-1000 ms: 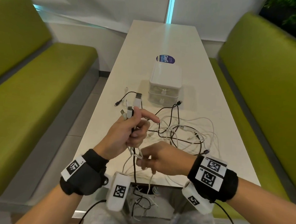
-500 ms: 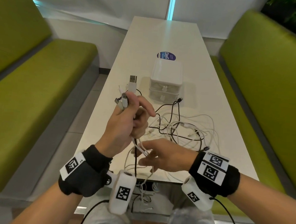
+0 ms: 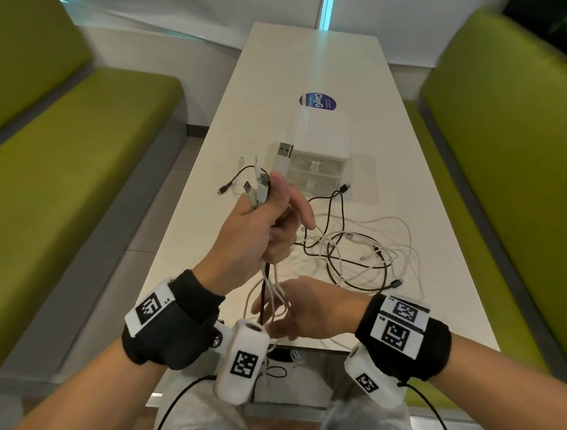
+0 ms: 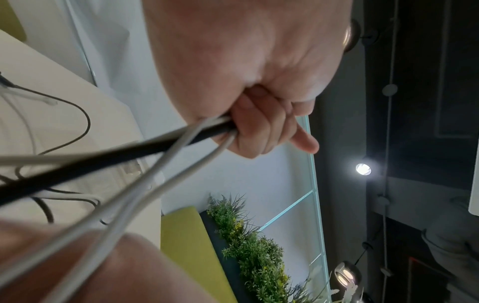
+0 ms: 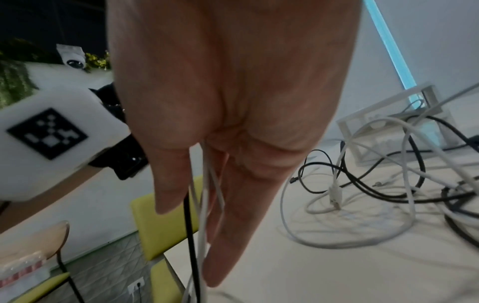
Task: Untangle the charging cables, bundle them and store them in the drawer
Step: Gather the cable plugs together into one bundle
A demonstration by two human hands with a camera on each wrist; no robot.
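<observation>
My left hand [image 3: 264, 227] is raised over the table and grips a bunch of cable ends [image 3: 264, 186], with a white USB plug [image 3: 283, 154] sticking up. In the left wrist view its curled fingers [image 4: 259, 127] close round one black and several white strands [image 4: 181, 141]. Just below it, at the table's near edge, is my right hand [image 3: 299, 311]. Its fingers [image 5: 233, 215] are straight, and the hanging strands [image 5: 199, 205] run between thumb and fingers. The rest of the cables lie in a tangle [image 3: 357, 250] [image 5: 362, 184] on the table. A small white two-drawer box [image 3: 321, 140] [image 5: 388, 131] stands behind them, drawers shut.
The long white table [image 3: 312, 65] carries a round blue sticker [image 3: 318, 101] behind the box. A loose black cable end [image 3: 225, 189] lies left of the box. Green benches run along the left [image 3: 59, 182] and right [image 3: 514, 163] sides.
My left hand has lifted the cable ends higher. My right hand has straightened its fingers along the hanging strands and sits a little lower.
</observation>
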